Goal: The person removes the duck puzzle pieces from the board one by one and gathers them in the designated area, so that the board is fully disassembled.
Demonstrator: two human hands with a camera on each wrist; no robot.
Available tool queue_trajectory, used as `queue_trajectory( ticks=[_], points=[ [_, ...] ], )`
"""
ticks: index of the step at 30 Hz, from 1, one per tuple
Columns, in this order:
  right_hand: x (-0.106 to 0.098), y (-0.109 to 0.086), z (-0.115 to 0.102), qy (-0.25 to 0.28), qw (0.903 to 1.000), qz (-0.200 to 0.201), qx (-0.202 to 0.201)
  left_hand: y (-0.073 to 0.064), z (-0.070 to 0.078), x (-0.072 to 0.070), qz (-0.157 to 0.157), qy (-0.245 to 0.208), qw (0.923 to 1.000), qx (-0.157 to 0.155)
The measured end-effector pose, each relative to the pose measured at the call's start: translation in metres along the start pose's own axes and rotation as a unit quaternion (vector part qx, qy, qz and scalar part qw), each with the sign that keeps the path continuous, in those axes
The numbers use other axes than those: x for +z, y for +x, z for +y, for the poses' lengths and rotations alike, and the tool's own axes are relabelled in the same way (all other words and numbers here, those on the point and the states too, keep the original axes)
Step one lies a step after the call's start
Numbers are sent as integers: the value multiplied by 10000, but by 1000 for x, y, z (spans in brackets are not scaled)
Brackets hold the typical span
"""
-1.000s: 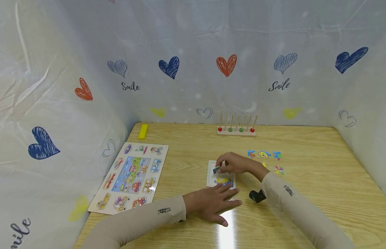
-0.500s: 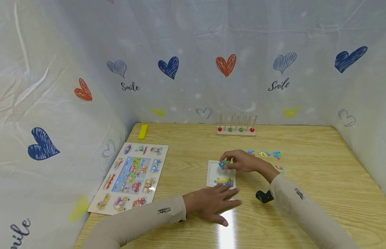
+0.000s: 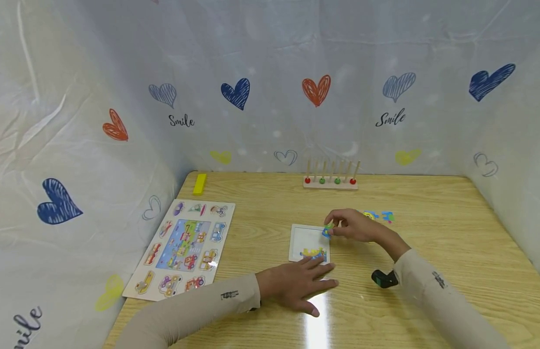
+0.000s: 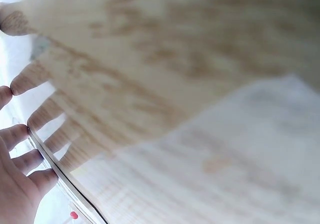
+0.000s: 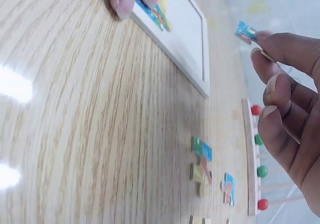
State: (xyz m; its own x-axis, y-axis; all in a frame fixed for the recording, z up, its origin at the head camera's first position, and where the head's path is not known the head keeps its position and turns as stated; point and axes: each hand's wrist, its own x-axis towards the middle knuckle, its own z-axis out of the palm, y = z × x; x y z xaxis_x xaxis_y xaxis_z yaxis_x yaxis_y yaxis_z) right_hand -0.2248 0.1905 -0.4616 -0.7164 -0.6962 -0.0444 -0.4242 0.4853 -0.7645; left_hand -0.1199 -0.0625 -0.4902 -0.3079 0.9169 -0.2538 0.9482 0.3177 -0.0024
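Observation:
A small white puzzle tray (image 3: 299,241) lies mid-table, with a few joined yellow and blue pieces (image 3: 313,252) along its near side. My left hand (image 3: 296,286) rests with fingers spread, its fingertips right at the tray's near edge and overlapping it in the head view. Over the tray's far right corner, my right hand (image 3: 357,226) pinches a blue and green jigsaw piece (image 3: 326,230) between thumb and fingertips. In the right wrist view that piece (image 5: 246,32) is held tilted, its other fingers curled loosely behind.
Loose jigsaw pieces (image 3: 387,216) lie right of the tray, partly hidden by the right hand. A vehicle peg puzzle board (image 3: 213,277) lies at the left, with a yellow block (image 3: 200,184) beyond it. A wooden bead rack (image 3: 331,187) stands at the back. A black device (image 3: 384,278) hangs at the right cuff.
My right hand has moved right, from over the tray's left part to its far right corner, turning the piece so its coloured face shows. My left hand has stayed put.

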Motion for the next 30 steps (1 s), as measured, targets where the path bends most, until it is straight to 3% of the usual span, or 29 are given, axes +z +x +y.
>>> queue_trajectory(
  ticks=[13,30],
  points=[
    [-10,-33,10,175,9992,161,317,-1,1,-1,-1,-60,10000,-30],
    [10,-59,31,-3,9988,428,222,-1,1,1,104,61,9999,-20]
  ],
)
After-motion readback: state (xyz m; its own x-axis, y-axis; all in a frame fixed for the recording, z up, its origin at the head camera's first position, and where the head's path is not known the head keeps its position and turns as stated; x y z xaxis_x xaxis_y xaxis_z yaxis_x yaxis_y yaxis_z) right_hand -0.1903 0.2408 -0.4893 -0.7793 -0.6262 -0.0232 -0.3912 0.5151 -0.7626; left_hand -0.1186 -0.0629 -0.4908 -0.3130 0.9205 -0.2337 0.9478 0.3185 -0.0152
